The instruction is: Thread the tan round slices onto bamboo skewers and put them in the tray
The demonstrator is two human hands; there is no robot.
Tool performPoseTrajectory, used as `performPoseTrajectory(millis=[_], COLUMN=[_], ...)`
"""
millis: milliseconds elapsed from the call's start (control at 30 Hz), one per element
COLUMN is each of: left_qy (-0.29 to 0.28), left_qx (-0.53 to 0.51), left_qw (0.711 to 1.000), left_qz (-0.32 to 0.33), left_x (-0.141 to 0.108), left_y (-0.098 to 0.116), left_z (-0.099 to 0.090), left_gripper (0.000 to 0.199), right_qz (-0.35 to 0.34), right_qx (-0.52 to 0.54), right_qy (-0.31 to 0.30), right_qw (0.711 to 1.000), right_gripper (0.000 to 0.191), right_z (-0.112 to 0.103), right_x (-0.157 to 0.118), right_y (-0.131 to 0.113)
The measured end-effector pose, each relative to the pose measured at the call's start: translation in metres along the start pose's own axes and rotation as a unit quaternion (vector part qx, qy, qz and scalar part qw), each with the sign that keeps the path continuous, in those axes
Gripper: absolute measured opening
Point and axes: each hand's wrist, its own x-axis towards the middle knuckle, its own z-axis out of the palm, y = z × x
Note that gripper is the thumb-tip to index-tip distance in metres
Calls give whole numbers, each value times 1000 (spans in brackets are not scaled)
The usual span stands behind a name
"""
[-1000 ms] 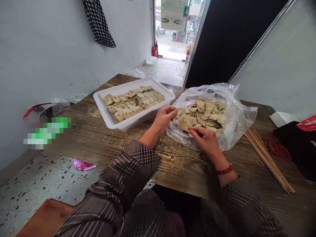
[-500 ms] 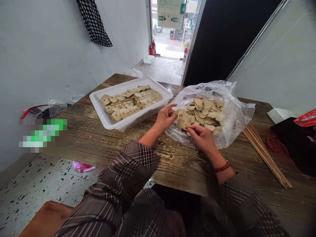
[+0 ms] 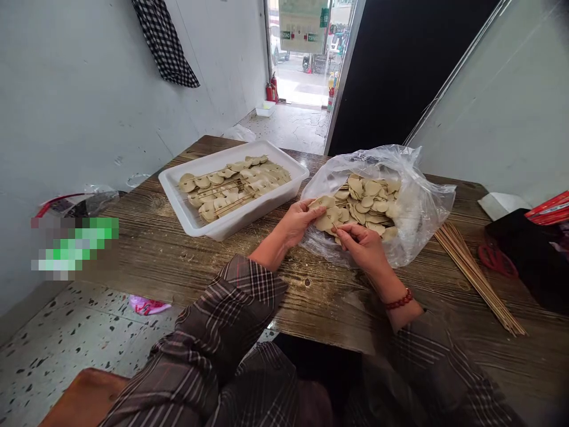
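My left hand (image 3: 297,223) is closed on pale beige round slices (image 3: 326,219), thumb on top and fingers underneath. A thin wooden skewer (image 3: 335,226) runs into these slices; my right hand (image 3: 365,244) pinches its near end between thumb and fingers. Both hands are over the near left edge of a clear plastic bag (image 3: 415,222), where a heap of similar loose slices (image 3: 367,204) lies. Left of the bag, a white tray (image 3: 191,228) contains rows of slices threaded on skewers (image 3: 231,185). The exact kind of slice cannot be told.
A bundle of bare wooden skewers (image 3: 480,279) lies on the wooden table (image 3: 213,270) at the right. Beyond it are red-handled scissors (image 3: 498,261) and a black item (image 3: 524,255). A brown stool (image 3: 84,397) stands at lower left, and a glass door (image 3: 306,65) is ahead.
My left hand has shifted from raised, spread fingers at the slices' far edge to a flatter grip with the thumb across them. My right hand keeps its pinch on the skewer.
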Motion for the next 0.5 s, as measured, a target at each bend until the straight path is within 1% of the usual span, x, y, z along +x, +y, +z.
performPoseTrajectory(millis=[100,200,300,500], left_qy=[4,31,53,51], left_qx=[-40,-51,-52,-31], left_qw=[999,998,997,998], left_qz=[-3,11,21,20], left_x=[-1,0,2,2], left_y=[-2,2,7,8], left_z=[2,0,-4,-3], left_gripper=[36,36,34,33], right_qz=[5,7,-11,-39], right_qx=[-2,-26,-71,-108], right_qy=[-15,-27,-13,7], right_qw=[1000,999,997,993], right_gripper=[35,35,34,32], right_z=[1,0,-1,-2], right_x=[0,-1,-2,-1], right_y=[0,-1,-2,1])
